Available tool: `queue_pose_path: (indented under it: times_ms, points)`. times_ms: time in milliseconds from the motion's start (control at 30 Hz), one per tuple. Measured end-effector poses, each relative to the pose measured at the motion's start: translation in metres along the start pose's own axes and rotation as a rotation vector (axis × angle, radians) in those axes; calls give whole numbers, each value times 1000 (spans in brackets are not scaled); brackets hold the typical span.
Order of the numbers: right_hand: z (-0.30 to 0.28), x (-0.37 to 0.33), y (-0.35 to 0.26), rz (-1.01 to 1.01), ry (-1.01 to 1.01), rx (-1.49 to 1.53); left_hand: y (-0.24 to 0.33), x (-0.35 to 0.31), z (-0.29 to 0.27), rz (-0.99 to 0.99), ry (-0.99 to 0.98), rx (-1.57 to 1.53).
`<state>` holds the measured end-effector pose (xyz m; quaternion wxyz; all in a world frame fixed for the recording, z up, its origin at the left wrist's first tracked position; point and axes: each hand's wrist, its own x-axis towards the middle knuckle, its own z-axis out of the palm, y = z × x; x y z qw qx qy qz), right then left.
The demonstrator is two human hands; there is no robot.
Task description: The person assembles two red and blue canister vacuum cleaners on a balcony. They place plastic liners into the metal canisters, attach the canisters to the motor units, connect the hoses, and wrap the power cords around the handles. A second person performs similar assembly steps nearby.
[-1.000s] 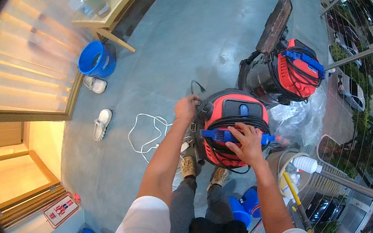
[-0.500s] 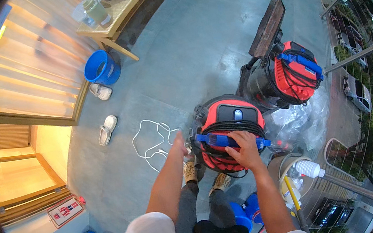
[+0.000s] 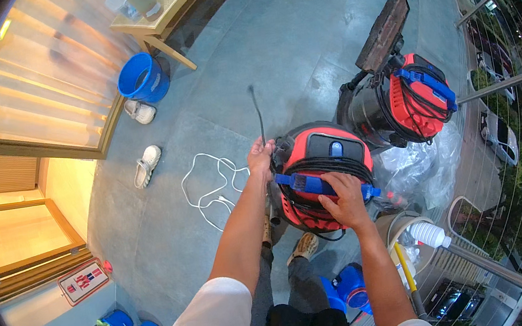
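Note:
A red and black canister vacuum cleaner (image 3: 323, 147) stands upright before me, with black cord wound round its top. My right hand (image 3: 346, 196) lies across its blue handle (image 3: 310, 184), fingers over the bar and thumb on the near side. At the vacuum's left edge, my left hand (image 3: 262, 158) is closed on a thin black cord (image 3: 258, 114). One end of that cord sticks up above the fingers, and more hangs below. A loose white cord (image 3: 199, 204) lies in loops on the floor left of the vacuum.
A second vacuum (image 3: 408, 101) stands at the right with a wide floor nozzle (image 3: 382, 31). Clear plastic sheeting (image 3: 430, 167) and a bin of bottles (image 3: 385, 229) sit near the railing. A blue bucket (image 3: 143, 79), white clogs (image 3: 147, 167) and a table (image 3: 166, 17) are left.
My left hand has risen slightly and moved right, and a black cord now shows in its grip. The right hand remains on the handle. The view has shifted a little.

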<state>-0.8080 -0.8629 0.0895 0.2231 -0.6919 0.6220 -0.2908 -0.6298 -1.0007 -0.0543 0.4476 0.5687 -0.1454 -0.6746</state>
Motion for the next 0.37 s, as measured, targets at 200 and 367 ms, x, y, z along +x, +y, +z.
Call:
queue_pose_path:
  times_ms: [200,367]
  points:
    - [2,-3,4,-6,14,11,28,-9,36,317,-168,259]
    - [0,-4,3,318,214,500,87,-58,102,378,-646,822]
